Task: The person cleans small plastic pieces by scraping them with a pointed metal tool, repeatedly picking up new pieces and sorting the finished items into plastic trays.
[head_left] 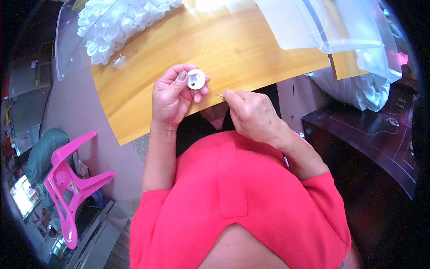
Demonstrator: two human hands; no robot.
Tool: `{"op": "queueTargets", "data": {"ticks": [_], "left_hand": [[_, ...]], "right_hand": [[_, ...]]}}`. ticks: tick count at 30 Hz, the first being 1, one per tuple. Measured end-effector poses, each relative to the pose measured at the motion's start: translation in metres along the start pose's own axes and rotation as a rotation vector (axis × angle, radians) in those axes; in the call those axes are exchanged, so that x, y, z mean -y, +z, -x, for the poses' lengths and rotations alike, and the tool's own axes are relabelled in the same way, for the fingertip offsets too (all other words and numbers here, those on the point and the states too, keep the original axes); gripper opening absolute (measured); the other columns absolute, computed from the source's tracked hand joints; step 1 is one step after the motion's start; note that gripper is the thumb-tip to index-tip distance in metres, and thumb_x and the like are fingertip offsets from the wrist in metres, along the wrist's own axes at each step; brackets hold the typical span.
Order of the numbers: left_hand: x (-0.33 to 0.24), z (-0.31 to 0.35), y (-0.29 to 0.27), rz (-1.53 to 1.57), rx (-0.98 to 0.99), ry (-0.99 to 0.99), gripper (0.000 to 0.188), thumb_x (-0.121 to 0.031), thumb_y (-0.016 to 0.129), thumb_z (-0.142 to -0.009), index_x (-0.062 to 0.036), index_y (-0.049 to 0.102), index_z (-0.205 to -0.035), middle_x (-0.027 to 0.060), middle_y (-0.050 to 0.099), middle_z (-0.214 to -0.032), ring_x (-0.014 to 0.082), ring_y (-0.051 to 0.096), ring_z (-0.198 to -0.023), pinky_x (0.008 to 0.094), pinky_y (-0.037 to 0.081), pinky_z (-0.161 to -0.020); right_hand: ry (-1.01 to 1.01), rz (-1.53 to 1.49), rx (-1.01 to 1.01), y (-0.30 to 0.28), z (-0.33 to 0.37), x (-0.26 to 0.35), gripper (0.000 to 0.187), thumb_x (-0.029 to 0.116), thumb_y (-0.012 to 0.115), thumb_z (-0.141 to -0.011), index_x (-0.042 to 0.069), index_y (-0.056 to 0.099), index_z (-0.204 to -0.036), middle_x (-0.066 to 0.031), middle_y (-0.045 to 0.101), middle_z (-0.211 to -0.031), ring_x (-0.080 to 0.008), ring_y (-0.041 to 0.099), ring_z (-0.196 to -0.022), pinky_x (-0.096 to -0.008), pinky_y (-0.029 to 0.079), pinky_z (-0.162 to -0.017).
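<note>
Between the thumb and fingers of my left hand is a small round white plastic part, with a squarish recess and a dark spot on its upper face. It is held over the near edge of the wooden table. To the right, my right hand is closed around a thin pointed metal tool; its tip points left toward the white part but is apart from it. The tool's handle is hidden inside the fist.
A heap of white plastic pieces lies at the far left of the table. Clear plastic bins stand at the far right. A dark wooden cabinet is on my right, beneath a white bag. A pink plastic stool lies to my left.
</note>
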State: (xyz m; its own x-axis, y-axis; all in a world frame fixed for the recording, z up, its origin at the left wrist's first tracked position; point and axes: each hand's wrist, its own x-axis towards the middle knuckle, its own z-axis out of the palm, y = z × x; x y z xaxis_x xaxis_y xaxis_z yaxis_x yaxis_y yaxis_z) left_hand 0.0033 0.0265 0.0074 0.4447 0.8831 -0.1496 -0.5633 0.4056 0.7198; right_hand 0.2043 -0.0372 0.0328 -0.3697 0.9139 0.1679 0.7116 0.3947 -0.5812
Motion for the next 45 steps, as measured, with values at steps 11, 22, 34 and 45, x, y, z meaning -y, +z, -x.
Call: {"op": "queueTargets", "data": {"ticks": [11, 22, 34, 45], "left_hand": [[0.008, -0.007, 0.005, -0.081, 0.045, 0.072, 0.02, -0.012, 0.053, -0.093, 0.0025, 0.057, -0.106, 0.0225, 0.063, -0.097, 0.0258, 0.063, -0.074, 0.0283, 0.05, -0.057], [0.05, -0.033, 0.075, -0.758, -0.196, 0.358, 0.017, 0.007, 0.055, -0.086, 0.0056, 0.059, -0.102, 0.0149, 0.062, -0.097, 0.0164, 0.061, -0.077, 0.0255, 0.051, -0.063], [-0.121, -0.142, 0.092, -1.931, -0.598, 1.099, 0.033, -0.003, 0.062, -0.085, 0.0041, 0.056, -0.117, 0.0136, 0.057, -0.122, 0.0265, 0.056, -0.108, 0.0338, 0.046, -0.089], [0.068, -0.138, 0.121, -1.347, -0.037, 0.808, 0.02, 0.007, 0.055, -0.085, 0.0051, 0.057, -0.105, 0.0126, 0.056, -0.105, 0.0228, 0.055, -0.093, 0.0331, 0.046, -0.081]], "right_hand": [[-0.065, -0.051, -0.051, -0.01, 0.0, -0.004, 0.021, -0.003, 0.057, -0.073, -0.003, 0.054, -0.093, -0.0136, 0.051, -0.063, -0.0319, 0.056, -0.056, -0.0403, 0.046, -0.05], [-0.046, -0.085, -0.358, -0.038, 0.027, -0.075, 0.013, 0.002, 0.059, -0.072, 0.0, 0.054, -0.084, -0.0111, 0.049, -0.06, -0.0288, 0.055, -0.053, -0.0396, 0.044, -0.047], [-0.005, -0.107, -0.496, -0.049, 0.038, -0.113, 0.008, 0.007, 0.054, -0.074, 0.004, 0.052, -0.081, -0.014, 0.053, -0.065, -0.0331, 0.058, -0.061, -0.0434, 0.047, -0.053], [0.016, -0.18, -0.67, -0.065, 0.038, -0.127, 0.01, 0.008, 0.057, -0.073, 0.003, 0.055, -0.081, -0.016, 0.057, -0.07, -0.0341, 0.06, -0.065, -0.0432, 0.049, -0.057]]}}
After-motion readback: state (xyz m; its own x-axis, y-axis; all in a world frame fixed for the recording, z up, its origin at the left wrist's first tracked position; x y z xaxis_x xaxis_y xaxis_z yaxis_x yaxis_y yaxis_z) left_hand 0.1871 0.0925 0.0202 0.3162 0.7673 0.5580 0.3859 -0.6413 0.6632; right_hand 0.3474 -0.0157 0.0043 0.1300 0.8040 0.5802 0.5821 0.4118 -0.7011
